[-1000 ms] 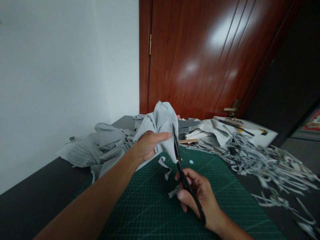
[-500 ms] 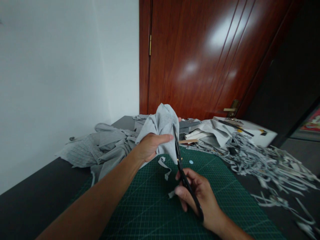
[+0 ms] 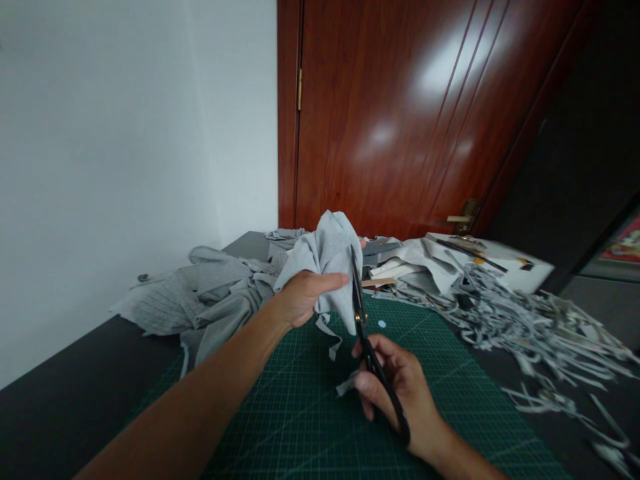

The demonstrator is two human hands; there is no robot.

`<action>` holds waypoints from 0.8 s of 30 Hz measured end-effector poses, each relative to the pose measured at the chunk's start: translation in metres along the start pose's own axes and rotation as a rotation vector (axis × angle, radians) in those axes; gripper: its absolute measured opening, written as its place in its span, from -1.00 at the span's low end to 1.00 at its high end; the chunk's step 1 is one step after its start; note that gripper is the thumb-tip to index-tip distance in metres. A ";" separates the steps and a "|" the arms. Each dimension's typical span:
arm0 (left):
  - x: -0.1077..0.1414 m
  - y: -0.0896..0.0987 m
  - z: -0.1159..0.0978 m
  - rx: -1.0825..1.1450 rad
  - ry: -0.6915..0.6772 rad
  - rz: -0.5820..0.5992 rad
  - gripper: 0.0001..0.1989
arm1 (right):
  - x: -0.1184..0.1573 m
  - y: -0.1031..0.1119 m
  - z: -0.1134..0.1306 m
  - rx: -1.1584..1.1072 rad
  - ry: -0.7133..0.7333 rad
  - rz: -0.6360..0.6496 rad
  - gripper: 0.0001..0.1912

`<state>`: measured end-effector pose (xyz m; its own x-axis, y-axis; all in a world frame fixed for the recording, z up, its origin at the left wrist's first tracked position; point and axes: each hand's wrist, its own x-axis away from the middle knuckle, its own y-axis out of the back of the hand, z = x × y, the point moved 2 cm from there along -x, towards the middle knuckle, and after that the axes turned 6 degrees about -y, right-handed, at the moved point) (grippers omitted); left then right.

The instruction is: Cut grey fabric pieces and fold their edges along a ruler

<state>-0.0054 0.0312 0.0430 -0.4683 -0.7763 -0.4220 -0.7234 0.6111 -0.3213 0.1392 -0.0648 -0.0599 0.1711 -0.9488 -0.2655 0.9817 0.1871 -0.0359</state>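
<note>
Light grey fabric (image 3: 334, 243) is bunched up in my left hand (image 3: 305, 293), whose thumb lies across its front. My right hand (image 3: 395, 380) grips the handles of black scissors (image 3: 370, 350). The blades point up and lie against the right edge of the fabric; whether they are fully closed is hard to tell. Below the fabric, a thin grey scrap (image 3: 330, 337) curls over the green cutting mat (image 3: 280, 413). Another small scrap (image 3: 346, 385) is beside my right fingers.
Crumpled grey cloth (image 3: 215, 293) is heaped at the left. Tangled fabric strips (image 3: 520, 320) spread over the dark table (image 3: 55, 407) at the right. Behind them are white cloth (image 3: 425, 263) and a white box (image 3: 530, 273). A white wall and brown door stand beyond.
The fabric and my left hand have shifted slightly right and down. The scissors have moved slightly with the fabric edge, and their blades look closer together.
</note>
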 end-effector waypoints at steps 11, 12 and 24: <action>0.000 0.000 0.001 0.111 -0.039 -0.012 -0.32 | 0.000 -0.002 0.003 0.038 -0.051 -0.032 -0.55; 0.000 0.000 0.002 0.128 -0.048 -0.026 -0.39 | 0.000 -0.003 0.003 0.040 -0.051 -0.033 -0.55; -0.007 0.003 0.003 0.255 -0.103 -0.273 -0.84 | 0.000 -0.002 -0.001 0.035 -0.052 -0.035 -0.56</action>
<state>-0.0023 0.0395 0.0422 -0.2135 -0.9038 -0.3708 -0.6592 0.4134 -0.6282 0.1375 -0.0648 -0.0611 0.1403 -0.9666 -0.2144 0.9893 0.1458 -0.0101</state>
